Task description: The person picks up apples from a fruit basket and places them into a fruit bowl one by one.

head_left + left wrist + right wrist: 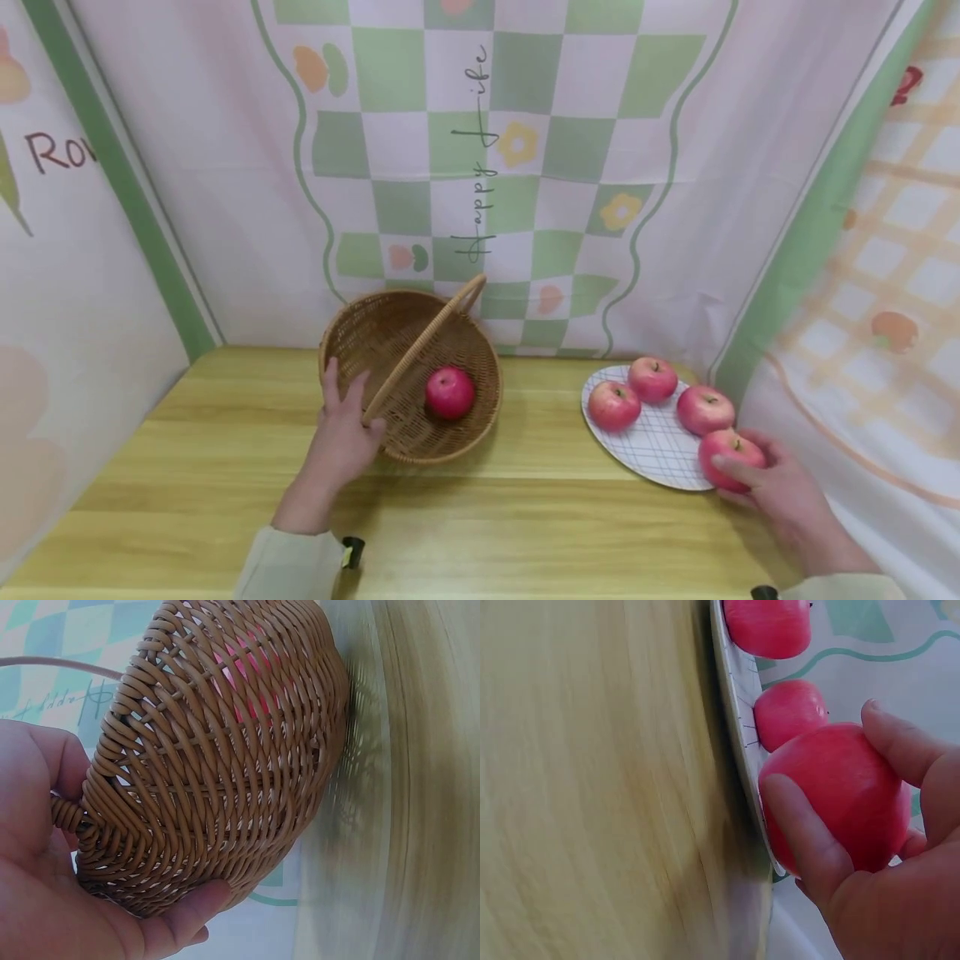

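A round wicker basket (378, 329) with an arched handle stands on the table, its opening tilted toward me. One red apple (450, 392) lies inside it. My left hand (343, 440) holds the basket's left rim at the foot of the handle, seen close up in the left wrist view with fingers on the woven wall (202, 750). On the right, my right hand (791, 496) grips a red apple (727, 457) at the near right edge of a white checked plate (648, 450), thumb on one side and fingers around the other. Three more apples (652, 380) sit on that plate.
The wooden table (525, 525) runs between basket and plate. A checkered curtain (465, 150) hangs right behind them. More printed cloth (862, 392) closes off the right side, close to the plate and my right hand.
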`<state>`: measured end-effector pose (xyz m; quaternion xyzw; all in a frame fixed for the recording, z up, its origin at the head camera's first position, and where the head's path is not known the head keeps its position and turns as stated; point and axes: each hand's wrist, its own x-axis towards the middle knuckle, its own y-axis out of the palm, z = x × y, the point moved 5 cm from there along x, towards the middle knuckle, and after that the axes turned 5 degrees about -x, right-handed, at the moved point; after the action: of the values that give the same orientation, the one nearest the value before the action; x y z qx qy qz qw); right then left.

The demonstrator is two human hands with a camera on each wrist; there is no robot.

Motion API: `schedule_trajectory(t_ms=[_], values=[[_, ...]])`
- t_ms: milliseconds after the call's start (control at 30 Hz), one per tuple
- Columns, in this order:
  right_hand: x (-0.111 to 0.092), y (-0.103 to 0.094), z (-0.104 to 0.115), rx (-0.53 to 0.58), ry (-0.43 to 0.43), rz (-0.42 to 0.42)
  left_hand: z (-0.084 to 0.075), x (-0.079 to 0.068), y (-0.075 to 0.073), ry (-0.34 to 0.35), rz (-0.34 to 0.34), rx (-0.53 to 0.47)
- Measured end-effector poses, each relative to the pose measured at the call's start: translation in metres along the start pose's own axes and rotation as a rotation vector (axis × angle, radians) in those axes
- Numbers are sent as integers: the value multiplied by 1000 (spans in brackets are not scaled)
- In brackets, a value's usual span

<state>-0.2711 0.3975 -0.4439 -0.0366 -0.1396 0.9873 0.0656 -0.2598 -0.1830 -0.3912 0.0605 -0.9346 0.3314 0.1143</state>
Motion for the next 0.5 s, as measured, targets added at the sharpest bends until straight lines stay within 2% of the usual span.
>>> schedule_trajectory(t_ms=[300, 500], values=[[3, 4, 3, -129, -1, -58, 4, 2, 2, -1, -2, 2], [3, 5, 9, -362, -24, -77, 4, 0, 2, -10, 3, -7]])
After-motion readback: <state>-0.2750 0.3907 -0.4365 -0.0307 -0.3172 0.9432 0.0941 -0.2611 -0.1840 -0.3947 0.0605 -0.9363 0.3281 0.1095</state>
